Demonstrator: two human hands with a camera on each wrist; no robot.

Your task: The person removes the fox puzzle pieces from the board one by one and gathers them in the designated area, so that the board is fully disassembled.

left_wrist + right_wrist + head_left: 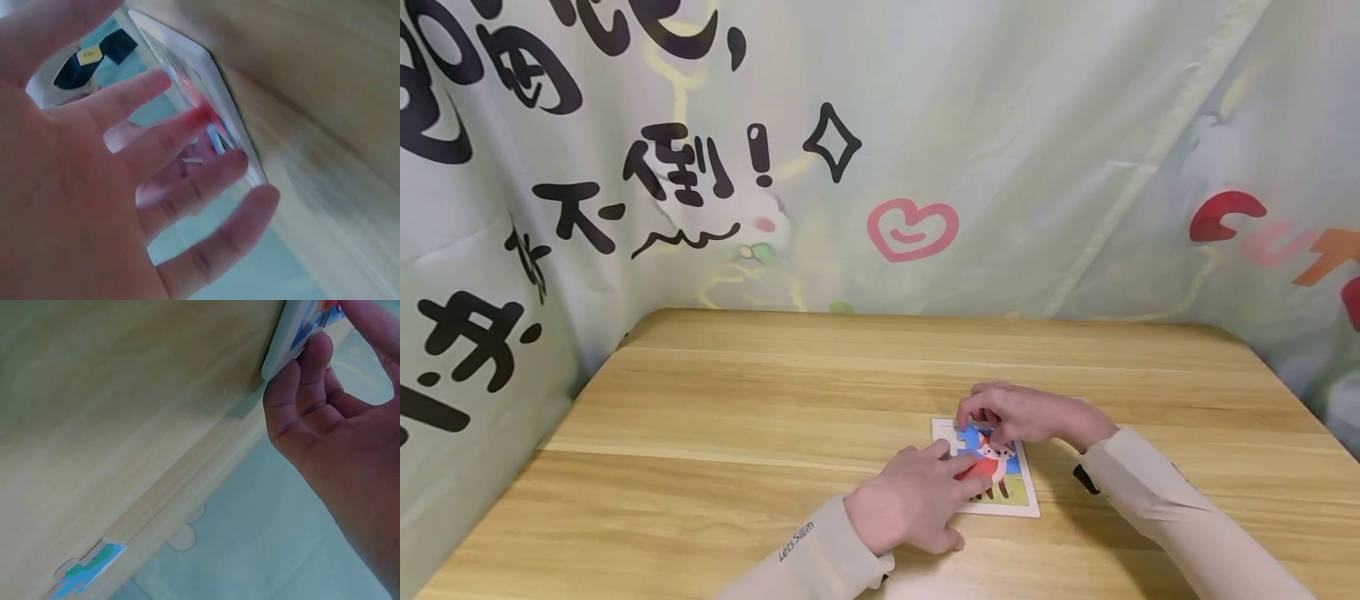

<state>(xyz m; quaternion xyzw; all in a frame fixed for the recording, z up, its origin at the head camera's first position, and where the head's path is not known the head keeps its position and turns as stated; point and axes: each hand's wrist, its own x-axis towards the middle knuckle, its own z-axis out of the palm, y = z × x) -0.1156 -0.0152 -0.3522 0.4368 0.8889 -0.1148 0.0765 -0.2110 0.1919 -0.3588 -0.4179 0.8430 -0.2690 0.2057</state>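
A small jigsaw puzzle (pixel 1017 492) in a white-bordered tray lies on the table, showing a red-and-white fox on blue and yellow-green ground. My left hand (pixel 917 498) reaches over its left side, fingers extended and spread, fingertips resting on the picture. In the left wrist view the left palm (pixel 81 187) faces the camera with nothing gripped. My right hand (pixel 1018 414) bends over the puzzle's upper part, its thumb and fingers pinching a blue puzzle piece (pixel 336 314) at the picture. The fingers partly cover this piece and the fox.
A loose puzzle piece (pixel 94 565), blue and green, lies on the table apart from the tray in the right wrist view. The wooden table (pixel 700 400) extends around the puzzle. A printed curtain (pixel 1000 125) hangs behind and beside the table.
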